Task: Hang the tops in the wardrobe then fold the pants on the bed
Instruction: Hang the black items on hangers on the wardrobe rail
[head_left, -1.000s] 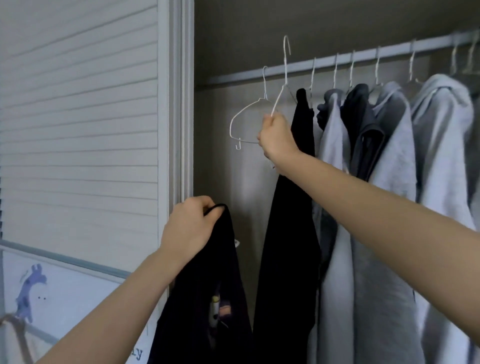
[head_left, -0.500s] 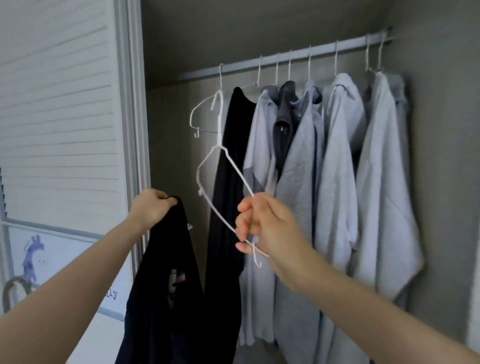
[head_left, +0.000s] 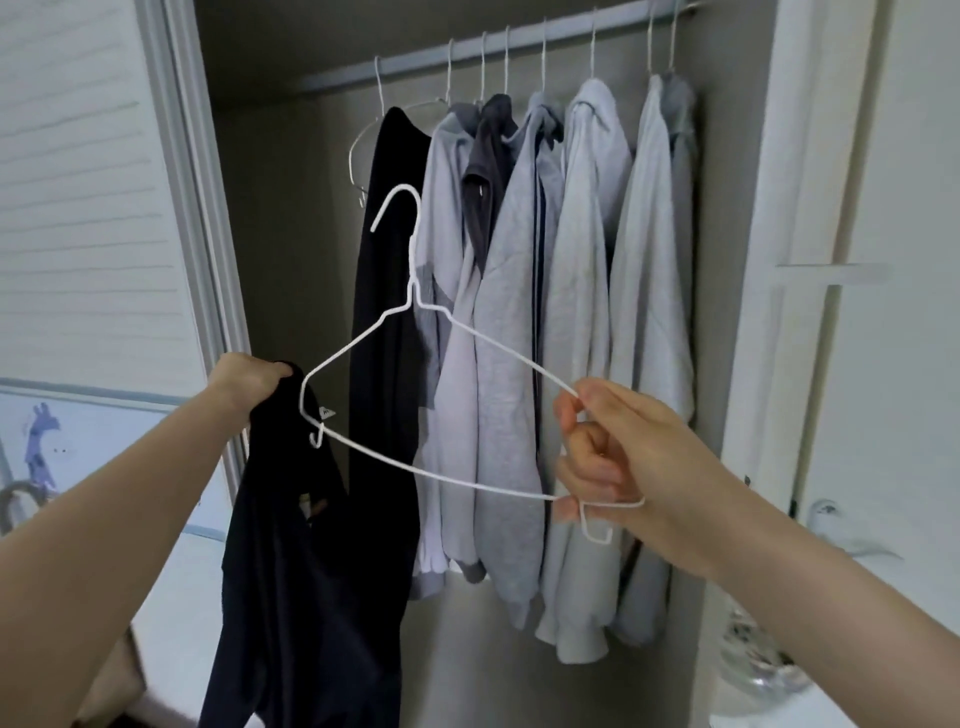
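Note:
My left hand (head_left: 244, 382) grips a black top (head_left: 306, 561) by its upper edge, and the top hangs down in front of the open wardrobe. My right hand (head_left: 618, 467) holds a white wire hanger (head_left: 415, 312) by its right end, off the rail, with its hook pointing up. The hanger's left end lies next to the black top's collar. On the wardrobe rail (head_left: 519, 44) hang a black garment (head_left: 384, 291) and several grey tops (head_left: 582, 322). One bare white hanger (head_left: 358, 150) stays on the rail at the left.
A white louvred sliding door (head_left: 88, 208) stands at the left with a giraffe picture (head_left: 44, 447) below it. A white wall with a small shelf (head_left: 831, 273) is at the right. A glass object (head_left: 758, 654) sits low at the right.
My right hand lifted a white hanger off the rail and brought it down and toward me, level with the black top. The view shifted so the wardrobe's right side shows.

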